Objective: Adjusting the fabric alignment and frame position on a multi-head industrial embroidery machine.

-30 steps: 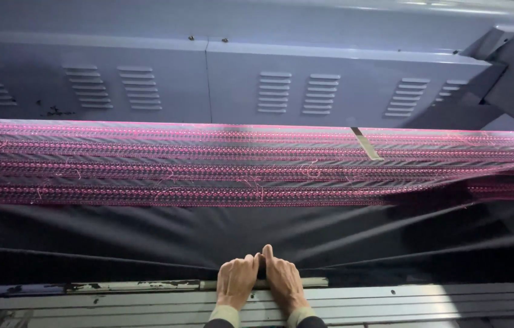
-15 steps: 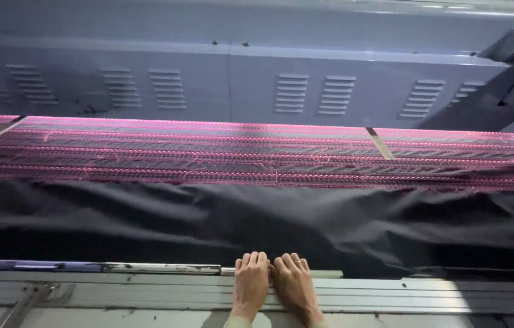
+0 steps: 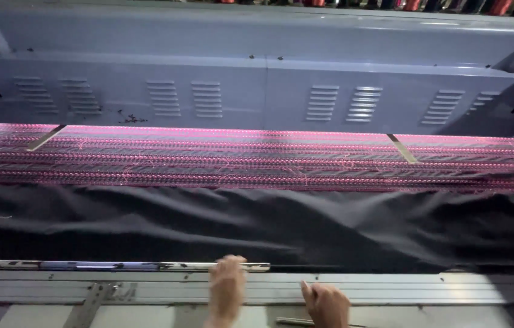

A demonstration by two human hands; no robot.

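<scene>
Hands parted since earlier frame: left hand (image 3: 226,290) flat, grip open on rail (image 3: 117,266); right hand (image 3: 328,304) loosely open near rod (image 3: 296,321). Keep palms clear of black cloth (image 3: 257,225).

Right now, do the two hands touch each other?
Apart. The head view shows grey metal frame between the left hand and the right hand.

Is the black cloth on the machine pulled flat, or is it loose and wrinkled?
Loose and wrinkled. The black cloth shows long folds and ripples across its whole width below the pink threads, not a smooth surface.
</scene>
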